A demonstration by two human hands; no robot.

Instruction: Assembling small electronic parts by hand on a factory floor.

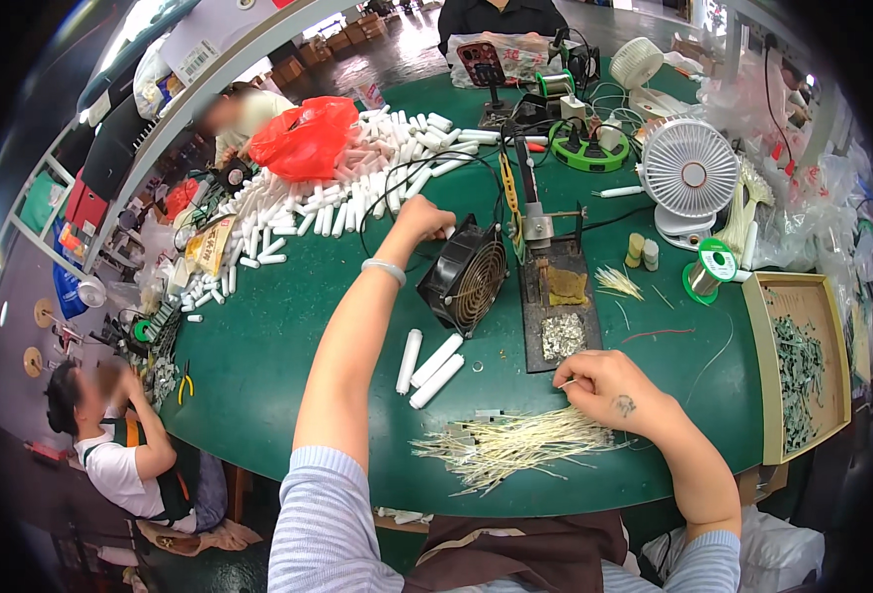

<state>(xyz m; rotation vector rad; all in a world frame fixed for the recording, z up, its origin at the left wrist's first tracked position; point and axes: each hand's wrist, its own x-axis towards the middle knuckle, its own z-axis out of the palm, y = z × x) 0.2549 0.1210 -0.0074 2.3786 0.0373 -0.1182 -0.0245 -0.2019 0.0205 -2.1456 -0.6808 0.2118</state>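
Note:
My left hand (pixel 422 219) reaches out behind the black square fan (pixel 464 277), its fingers curled closed. A small white end shows at the fingertips, too little of it to name. My right hand (pixel 609 391) is closed in a pinch on a thin pale wire, close to the near end of the soldering stand (pixel 555 287). Just below it lies a loose bundle of cream-coloured wires (pixel 515 447). Three white cylinders (pixel 437 363) lie left of the wires, in front of the fan. Silvery solder bits fill a patch (pixel 563 337) on the stand's base.
A large pile of white cylinders (pixel 332 203) with a red plastic bag (pixel 305 138) spreads at the back left. On the right are a white fan (pixel 691 173), a solder spool (pixel 710 269) and a tray (pixel 764 395) of small green parts. Pliers (pixel 186 383) lie left. Other people sit around the table.

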